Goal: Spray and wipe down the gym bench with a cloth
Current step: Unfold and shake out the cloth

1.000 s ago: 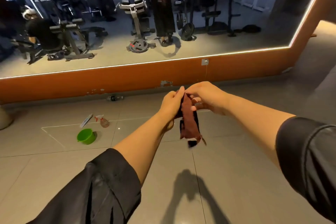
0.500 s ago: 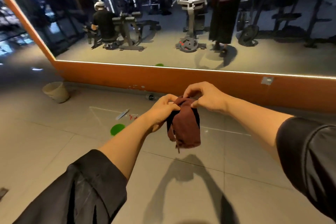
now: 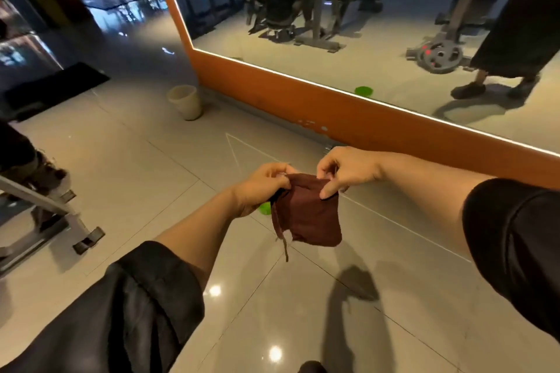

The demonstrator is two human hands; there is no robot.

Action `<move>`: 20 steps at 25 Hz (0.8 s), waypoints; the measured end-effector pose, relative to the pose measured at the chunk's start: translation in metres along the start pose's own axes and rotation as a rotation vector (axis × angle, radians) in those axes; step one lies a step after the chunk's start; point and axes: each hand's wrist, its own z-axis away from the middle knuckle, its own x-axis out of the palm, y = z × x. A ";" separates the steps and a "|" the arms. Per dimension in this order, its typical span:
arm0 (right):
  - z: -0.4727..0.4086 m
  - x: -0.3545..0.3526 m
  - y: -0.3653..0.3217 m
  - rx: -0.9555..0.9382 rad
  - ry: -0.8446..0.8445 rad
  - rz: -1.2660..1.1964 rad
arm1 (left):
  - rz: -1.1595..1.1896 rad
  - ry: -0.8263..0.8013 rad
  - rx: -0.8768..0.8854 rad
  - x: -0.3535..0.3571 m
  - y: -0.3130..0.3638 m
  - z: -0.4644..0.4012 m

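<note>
Hands [image 3: 303, 182] pinch cloth [image 3: 306, 215] above glossy tiled floor [image 3: 136, 166], mirror wall [image 3: 378, 48].

Both hands stretched out over bare tiled floor [image 3: 151, 179], open room below and ahead. Left edge: metal bench frame [image 3: 54, 215] with footed leg blocked that side. Ahead: orange mirror wall [image 3: 348, 118] closed off far side. Beige bin [image 3: 185, 101] stood against wall corner, well apart. Green bowl [image 3: 265, 208] lay on floor beneath hands.
</note>
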 end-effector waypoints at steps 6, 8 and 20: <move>-0.133 -0.039 0.011 -0.048 0.133 0.083 | -0.269 0.225 -0.010 -0.089 -0.024 -0.107; -0.179 -0.049 0.027 -0.054 0.213 -0.008 | -0.350 0.314 -0.016 -0.108 -0.033 -0.150; -0.495 0.003 0.176 0.108 0.241 -0.173 | -0.316 0.531 -0.277 -0.213 -0.217 -0.385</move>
